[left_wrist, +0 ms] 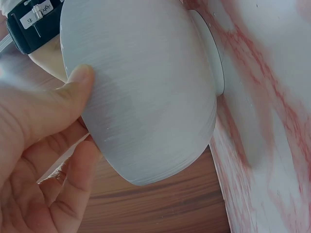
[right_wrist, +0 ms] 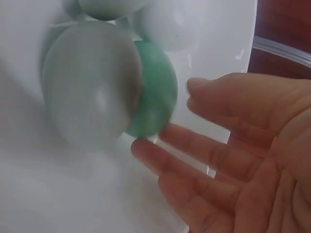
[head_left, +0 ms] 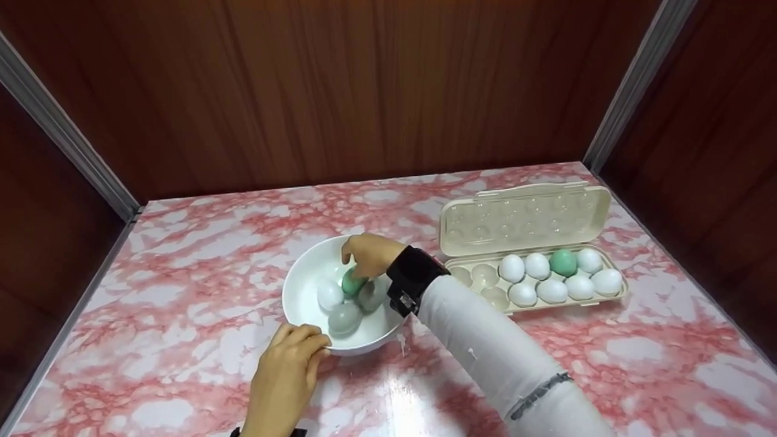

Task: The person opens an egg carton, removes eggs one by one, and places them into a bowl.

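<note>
A white bowl point(head_left: 303, 306) stands on the table with white, greyish and green eggs inside. My left hand point(head_left: 284, 364) holds its near rim; in the left wrist view the thumb point(left_wrist: 80, 80) lies on the outer wall and the fingers are behind the rim. My right hand point(head_left: 371, 254) reaches into the bowl over the green egg point(right_wrist: 154, 92). Its fingertips point(right_wrist: 170, 133) are at the lower edge of that egg, while the thumb stands apart from it. A greyish egg point(right_wrist: 90, 87) covers part of the green one.
To the right lies an open egg carton point(head_left: 522, 226). It holds several white eggs point(head_left: 552, 291) and one green egg point(head_left: 564, 263); some hollows at its left end hold nothing. The tabletop point(head_left: 182, 315) has a red and white marbled pattern. Brown wood panels point(head_left: 340, 91) enclose the back and sides.
</note>
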Available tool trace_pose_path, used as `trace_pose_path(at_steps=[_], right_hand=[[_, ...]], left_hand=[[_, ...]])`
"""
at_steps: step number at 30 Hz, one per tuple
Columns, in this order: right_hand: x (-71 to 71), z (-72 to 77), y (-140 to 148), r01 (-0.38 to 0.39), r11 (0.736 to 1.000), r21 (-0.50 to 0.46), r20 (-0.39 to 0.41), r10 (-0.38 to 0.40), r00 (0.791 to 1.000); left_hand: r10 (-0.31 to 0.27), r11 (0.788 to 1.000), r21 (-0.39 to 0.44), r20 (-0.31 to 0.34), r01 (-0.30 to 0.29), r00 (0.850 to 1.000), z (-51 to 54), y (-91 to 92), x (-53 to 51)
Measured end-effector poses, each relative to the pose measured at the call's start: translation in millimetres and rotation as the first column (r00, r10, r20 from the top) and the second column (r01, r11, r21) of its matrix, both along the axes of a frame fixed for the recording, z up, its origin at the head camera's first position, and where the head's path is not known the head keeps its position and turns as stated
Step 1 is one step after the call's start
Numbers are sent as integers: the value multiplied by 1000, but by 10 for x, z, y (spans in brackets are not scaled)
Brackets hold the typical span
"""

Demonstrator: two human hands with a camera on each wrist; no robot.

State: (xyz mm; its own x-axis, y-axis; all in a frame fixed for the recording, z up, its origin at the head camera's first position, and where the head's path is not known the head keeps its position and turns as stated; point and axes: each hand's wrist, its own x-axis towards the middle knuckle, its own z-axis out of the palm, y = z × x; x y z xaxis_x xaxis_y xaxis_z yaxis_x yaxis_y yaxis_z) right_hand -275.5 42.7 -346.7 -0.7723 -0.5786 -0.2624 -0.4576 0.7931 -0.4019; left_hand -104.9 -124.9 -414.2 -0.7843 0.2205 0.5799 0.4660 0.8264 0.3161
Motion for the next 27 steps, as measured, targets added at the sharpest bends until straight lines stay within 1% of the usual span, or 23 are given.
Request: trace_pose_path(at_steps=[3,5,11,17,20,23,27], right_hand=[[22,51,32,-2,1000,-14,-3,2,1000],[30,77,53,-9,1000,-23,-22,9,1000],[102,184,147,-48,996,-71,-84,42,996],[216,281,277,-25,994,-107,-134,11,991],[262,314,368,-7,994,-113,-176,-13,984],[309,336,487,-2,993,-122,-236,-27,971],[382,363,685,-5,986,-169,-293,-45,955]], left_hand=[[0,1000,5,14,0,1000,7,5,2],[-2,1000,11,20,2,1000,9,9,2],[-8,1000,13,9,7,1000,6,8,1],[-4,1000,7,1,4,1000,9,3,0],[-1,1000,8,1,1,1000,10,4,-2],[-4,1000,9,-1,4,1000,9,9,-5],[-13,1000,8,-20,13,1000,4,13,-12]])
